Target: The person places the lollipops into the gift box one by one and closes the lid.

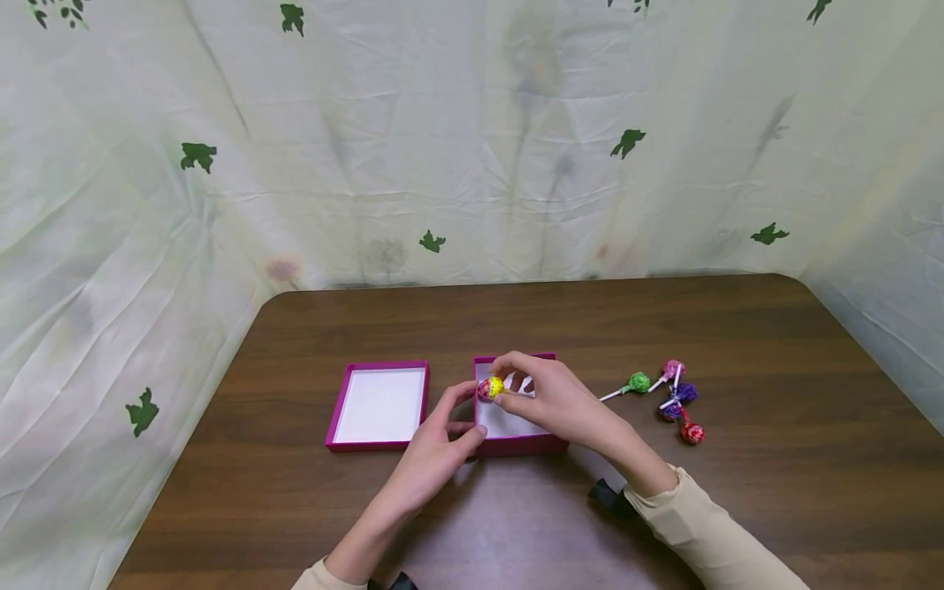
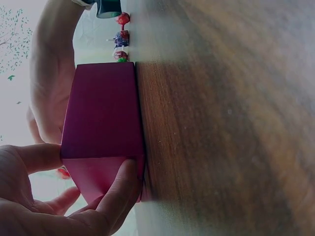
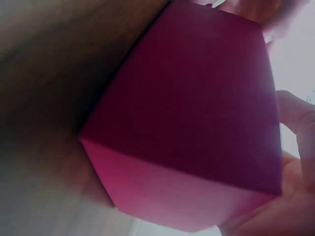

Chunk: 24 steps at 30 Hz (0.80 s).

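Observation:
Above the left part of an open magenta box with a white inside, my right hand pinches a lollipop in a yellow and red wrapper. Its head points left, towards the box's left wall. My left hand holds the box by its left side, the thumb over the rim at the near corner and the fingers along the outer wall. In the left wrist view one fingertip presses low on the magenta wall side of the box. The right wrist view shows mostly the box's outer faces.
Left of the box lies its magenta lid, white inside up. To the right several lollipops lie on the brown table: a green one, a pink one, purple ones and a red one. A pale curtain hangs behind.

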Available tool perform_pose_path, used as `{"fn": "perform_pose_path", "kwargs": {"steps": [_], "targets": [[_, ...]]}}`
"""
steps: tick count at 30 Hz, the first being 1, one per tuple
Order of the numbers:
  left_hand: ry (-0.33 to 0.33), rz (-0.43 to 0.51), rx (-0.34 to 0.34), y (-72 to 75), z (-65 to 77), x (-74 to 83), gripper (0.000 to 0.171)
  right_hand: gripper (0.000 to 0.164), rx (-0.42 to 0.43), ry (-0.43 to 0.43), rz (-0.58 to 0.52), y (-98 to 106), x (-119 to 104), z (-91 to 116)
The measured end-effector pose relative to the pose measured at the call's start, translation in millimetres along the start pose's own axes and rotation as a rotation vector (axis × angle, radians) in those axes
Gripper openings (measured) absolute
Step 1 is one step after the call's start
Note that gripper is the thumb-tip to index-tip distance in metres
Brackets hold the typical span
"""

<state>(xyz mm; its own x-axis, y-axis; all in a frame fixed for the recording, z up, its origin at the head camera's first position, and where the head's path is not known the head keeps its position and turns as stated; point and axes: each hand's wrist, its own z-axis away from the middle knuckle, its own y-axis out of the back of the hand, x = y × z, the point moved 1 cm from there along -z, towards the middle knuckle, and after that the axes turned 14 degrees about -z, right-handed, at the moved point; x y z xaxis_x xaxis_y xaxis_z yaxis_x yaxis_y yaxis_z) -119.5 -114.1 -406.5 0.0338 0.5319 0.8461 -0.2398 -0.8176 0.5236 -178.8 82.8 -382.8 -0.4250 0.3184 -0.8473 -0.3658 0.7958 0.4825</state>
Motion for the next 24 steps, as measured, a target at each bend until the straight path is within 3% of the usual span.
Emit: {"fn": "perform_pose_path", "kwargs": {"steps": [16, 24], "targets": [[0.004, -0.006, -0.007, -0.2, 0.2, -0.1, 0.053, 0.018, -0.188, -0.122, 0.173, -9.6, 4.0, -22.4], [-0.006, -0.011, -0.004, -0.5, -0.7, -1.1, 0.053, 0.017, -0.148, -0.133, 0.189, -15.2, 8.8, -28.1]]}}
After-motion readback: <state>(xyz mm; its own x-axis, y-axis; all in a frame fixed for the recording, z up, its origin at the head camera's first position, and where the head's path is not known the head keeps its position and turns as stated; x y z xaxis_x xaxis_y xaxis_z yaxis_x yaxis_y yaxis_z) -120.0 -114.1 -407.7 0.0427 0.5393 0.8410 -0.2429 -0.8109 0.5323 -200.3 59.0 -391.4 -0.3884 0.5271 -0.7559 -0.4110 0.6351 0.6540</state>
